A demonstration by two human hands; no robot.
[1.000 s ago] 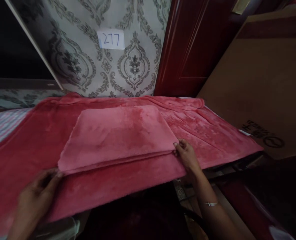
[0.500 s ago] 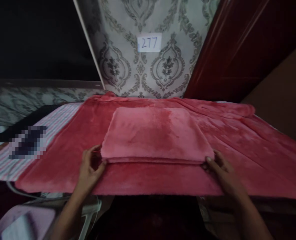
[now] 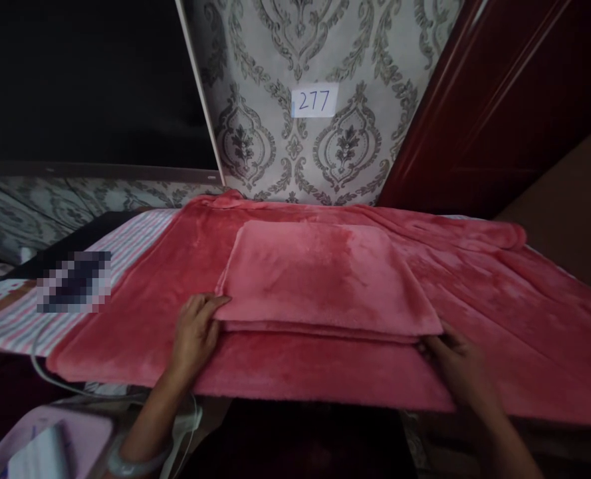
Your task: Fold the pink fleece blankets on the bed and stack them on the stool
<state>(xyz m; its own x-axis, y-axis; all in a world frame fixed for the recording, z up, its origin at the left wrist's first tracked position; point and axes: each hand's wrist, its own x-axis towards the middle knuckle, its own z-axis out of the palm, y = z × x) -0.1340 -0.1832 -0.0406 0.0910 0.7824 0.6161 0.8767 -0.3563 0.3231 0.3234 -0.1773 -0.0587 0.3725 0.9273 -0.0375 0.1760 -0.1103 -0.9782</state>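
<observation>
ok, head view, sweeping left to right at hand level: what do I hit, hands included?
Striped cloth → left hand → folded pink cloth → right hand. Left out: the spread pink blanket, which runs beneath the folded cloth.

Hands (image 3: 195, 336) at folded pink cloth (image 3: 320, 279)

The folded pink plush cloth (image 3: 320, 279) is lying on the wide pink plush blanket (image 3: 295, 369), which is overlapping the striped cotton cloth (image 3: 143, 233) leftward. Behind, the grey patterned wallpaper (image 3: 298, 173) is bearing the white rectangular paper (image 3: 315, 100), the black flat screen (image 3: 90, 86) standing left.
</observation>
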